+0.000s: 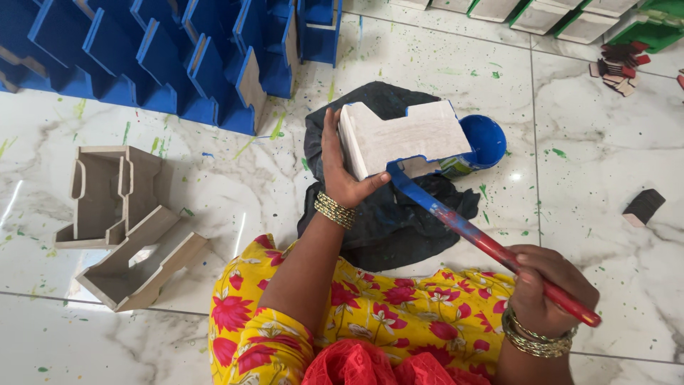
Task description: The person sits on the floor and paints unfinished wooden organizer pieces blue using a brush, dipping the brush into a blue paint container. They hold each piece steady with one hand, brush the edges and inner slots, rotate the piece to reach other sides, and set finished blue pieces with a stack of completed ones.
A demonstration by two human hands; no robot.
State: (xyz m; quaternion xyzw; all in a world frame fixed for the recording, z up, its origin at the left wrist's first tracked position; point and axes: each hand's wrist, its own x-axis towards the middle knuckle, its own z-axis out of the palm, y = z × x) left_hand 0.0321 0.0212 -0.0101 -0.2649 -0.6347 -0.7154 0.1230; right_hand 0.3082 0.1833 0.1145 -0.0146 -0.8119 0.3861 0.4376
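The left hand (pixel 340 175) holds an unpainted wooden stand piece (pixel 402 137) upright on its edge, fingers wrapped behind its left side and thumb pressed on the front near the lower corner — the grip is closed around the piece. The piece sits over a dark cloth (pixel 388 214) spread on the marble floor (pixel 613 164), just in front of the person's lap. Its broad face is bare pale wood, with blue paint showing along the right and lower edges.

The right hand (pixel 545 289) is clenched round the red end of a long-handled paintbrush (pixel 477 239); the handle runs up and to the left, turning blue with paint, and its tip touches the lower edge of the stand piece. Right behind the piece, partly hidden by it, stands a tin of blue paint (pixel 484 140), at the right edge of the cloth.

To the left on the floor lie two more unpainted wooden stands (pixel 125 221), one tipped against the other, well apart from the hands. Along the top left, a row of blue-painted stands (pixel 171 57) is lined up close together. At the top right are green and white pieces (pixel 591 18) and a small heap of reddish-brown wooden bits (pixel 620 64); a dark block (pixel 643 207) lies alone on the right. Green and blue paint flecks dot the floor.
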